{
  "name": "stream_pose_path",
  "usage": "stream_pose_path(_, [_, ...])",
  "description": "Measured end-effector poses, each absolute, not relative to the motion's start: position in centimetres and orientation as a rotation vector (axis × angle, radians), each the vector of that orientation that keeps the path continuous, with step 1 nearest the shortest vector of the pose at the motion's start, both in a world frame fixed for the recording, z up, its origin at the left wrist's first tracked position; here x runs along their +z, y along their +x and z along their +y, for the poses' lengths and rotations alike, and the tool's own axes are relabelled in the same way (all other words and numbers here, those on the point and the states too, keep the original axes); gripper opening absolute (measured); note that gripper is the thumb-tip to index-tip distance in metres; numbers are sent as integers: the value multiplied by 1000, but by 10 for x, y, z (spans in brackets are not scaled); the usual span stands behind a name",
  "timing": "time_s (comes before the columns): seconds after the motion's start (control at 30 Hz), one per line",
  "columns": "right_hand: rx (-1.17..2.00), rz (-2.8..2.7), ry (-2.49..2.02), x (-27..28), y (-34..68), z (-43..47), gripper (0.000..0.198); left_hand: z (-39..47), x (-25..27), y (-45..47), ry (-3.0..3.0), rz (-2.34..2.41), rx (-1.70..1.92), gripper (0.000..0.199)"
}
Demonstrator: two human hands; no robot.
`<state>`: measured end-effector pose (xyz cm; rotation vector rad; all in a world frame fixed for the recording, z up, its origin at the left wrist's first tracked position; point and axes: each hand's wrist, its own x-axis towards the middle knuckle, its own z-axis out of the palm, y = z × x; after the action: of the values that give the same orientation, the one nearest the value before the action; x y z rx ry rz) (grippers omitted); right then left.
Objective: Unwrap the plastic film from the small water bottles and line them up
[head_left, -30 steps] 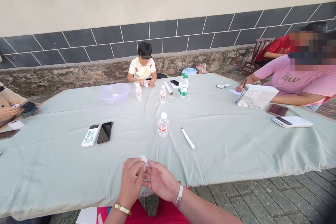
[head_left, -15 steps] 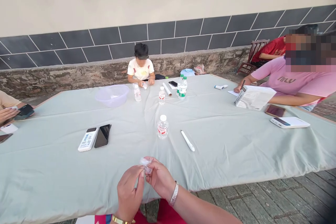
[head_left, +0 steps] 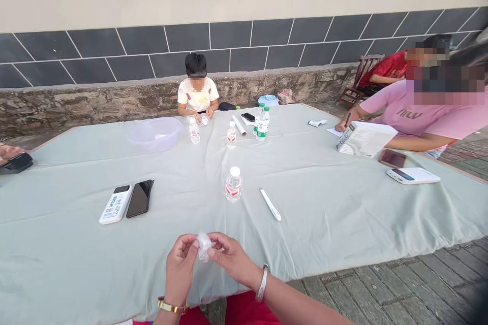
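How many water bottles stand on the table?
5. One near the middle, one by the bowl, one beside it to the right, and two green-capped together. More may be hidden.

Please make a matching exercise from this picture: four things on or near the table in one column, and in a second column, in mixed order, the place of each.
Things:
1. crumpled clear wrap
2. white pen
3. black phone
4. clear basin

Places:
a. far side of the table, left of the bottles
b. beside the white remote
c. between the left hand and right hand
d. right of the nearest water bottle

Pairs: 1-c, 2-d, 3-b, 4-a
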<state>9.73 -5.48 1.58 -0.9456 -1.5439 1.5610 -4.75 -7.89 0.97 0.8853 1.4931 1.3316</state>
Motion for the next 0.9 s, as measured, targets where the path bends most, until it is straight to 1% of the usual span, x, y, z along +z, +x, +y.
stream_pose_path(0.13, [1367,-1532,-1111,14,91,-41,29,-70,17,-41,697,1340,1348,41])
stream_pose_path(0.23, [1217,-1685,-1187,10,106,-29,32,-60,17,-41,636,1291,1386,43])
stream_pose_path(0.3, [1155,-1686,-1299,2,129,-21,36,-51,12,-47,594,1347,1404,44])
stream_pose_path(0.37, [1060,-1569,-1530,-10,155,-10,43,-42,7,-52,528,1376,1384,44])
stream_pose_path(0.47, [912,-1468,-1803,-27,176,15,60,-32,-1,-55,488,1416,1369,43])
stream_pose_path(0.53, [847,-1498,-1860,-35,173,38,64,-30,-3,-53,501,1427,1370,40])
stream_pose_path(0.67, [773,-1490,-1930,-41,149,94,54,-34,-5,-53,512,1439,1316,40])
stream_pose_path(0.73, [754,-1471,-1954,-41,140,128,52,-37,-5,-57,481,1483,1275,40])
stream_pose_path(0.9, [715,-1337,-1992,-40,124,229,57,-31,-6,-63,393,1491,1280,42])
